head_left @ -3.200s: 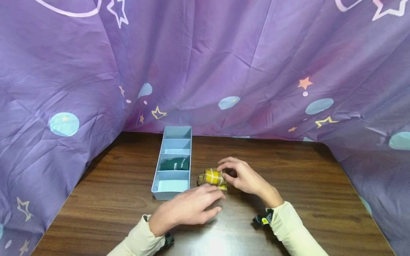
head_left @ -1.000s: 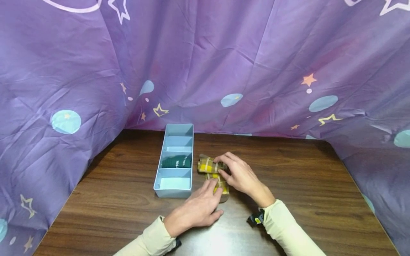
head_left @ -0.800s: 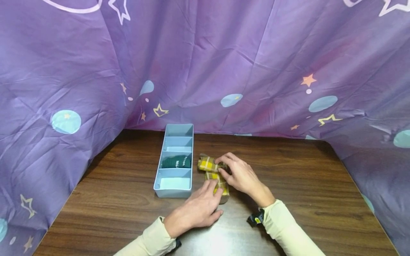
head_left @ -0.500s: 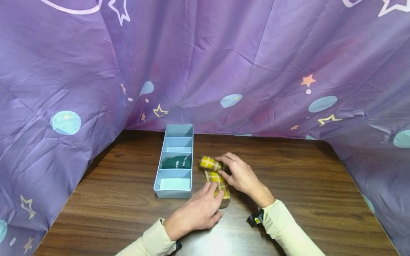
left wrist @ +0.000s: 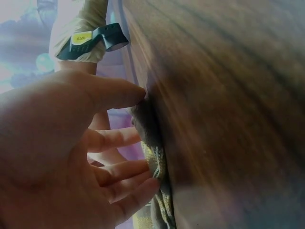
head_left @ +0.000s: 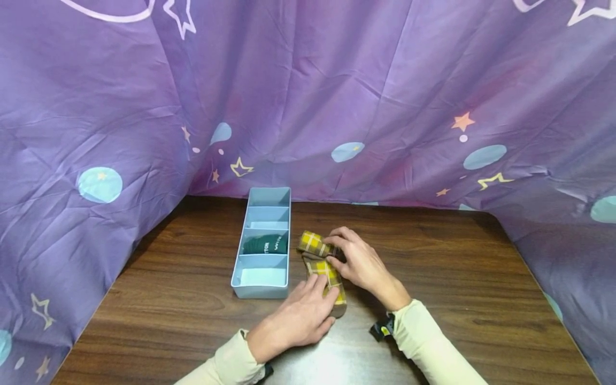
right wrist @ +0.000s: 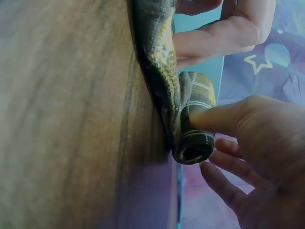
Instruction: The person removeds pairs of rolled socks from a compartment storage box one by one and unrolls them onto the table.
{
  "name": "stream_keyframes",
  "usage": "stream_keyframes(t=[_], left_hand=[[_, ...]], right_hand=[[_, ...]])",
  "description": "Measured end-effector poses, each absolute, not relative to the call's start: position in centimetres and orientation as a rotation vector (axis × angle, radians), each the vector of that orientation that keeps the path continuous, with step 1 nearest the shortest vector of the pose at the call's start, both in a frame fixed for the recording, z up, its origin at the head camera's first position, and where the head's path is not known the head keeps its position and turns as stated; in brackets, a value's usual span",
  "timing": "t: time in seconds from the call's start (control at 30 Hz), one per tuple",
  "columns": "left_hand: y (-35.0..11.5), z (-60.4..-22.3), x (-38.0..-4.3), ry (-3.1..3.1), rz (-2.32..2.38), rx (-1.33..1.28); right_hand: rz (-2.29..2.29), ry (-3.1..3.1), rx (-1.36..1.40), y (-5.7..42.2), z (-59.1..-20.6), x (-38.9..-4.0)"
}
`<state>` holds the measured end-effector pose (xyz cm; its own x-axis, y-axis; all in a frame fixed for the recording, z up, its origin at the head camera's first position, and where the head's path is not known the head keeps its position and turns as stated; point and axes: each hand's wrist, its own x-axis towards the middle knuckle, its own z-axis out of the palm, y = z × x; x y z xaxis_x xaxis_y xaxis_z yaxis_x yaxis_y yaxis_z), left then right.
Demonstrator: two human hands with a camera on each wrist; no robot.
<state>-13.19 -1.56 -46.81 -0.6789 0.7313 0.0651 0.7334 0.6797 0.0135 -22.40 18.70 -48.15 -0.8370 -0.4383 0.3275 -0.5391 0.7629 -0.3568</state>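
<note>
Blue box (head_left: 260,292): stands on the worktop (head_left: 457,278), left of both hands; four compartments in a row running away from the person.
Green cloth (head_left: 262,244): folded, with pale lettering, in the second compartment from the near end.
Left hand (head_left: 298,313): beside the near right corner of the box; its grip is loose, fingers extended and resting on the flat part of the plaid cloth (head_left: 323,266) without curling round it.
Plaid place: yellow and brown, probably a sock, on the worktop just right of the box and apart from it; rolled at the far end, laid out towards the person, with a plain brown tip by the left fingers.
Plaid change: a few seconds ago it was a short bundle between the hands; now a longer flat stretch shows and the brown tip lies nearer the person. That suggests the roll has been let out rather than tightened, and the handling looks unfinished.
Rolled end (head_left: 312,242): lies crosswise above the flat part; the right wrist view shows its hollow coiled end.
Right hand (head_left: 366,264): its grip pinches the roll, thumb on one side, fingers on the other.
Right wrist: a dark strap (head_left: 383,327) at the pale sleeve (head_left: 433,342).
</note>
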Motion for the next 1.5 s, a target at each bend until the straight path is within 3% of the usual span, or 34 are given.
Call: stream_keyframes(t=[1.5], left_hand=[[-1.5, -48.1, -12.9, -2.694, -0.001, -1.277]], right_hand=[[0.544, -2.779, 0.709, 18.3, -48.5, -26.0]])
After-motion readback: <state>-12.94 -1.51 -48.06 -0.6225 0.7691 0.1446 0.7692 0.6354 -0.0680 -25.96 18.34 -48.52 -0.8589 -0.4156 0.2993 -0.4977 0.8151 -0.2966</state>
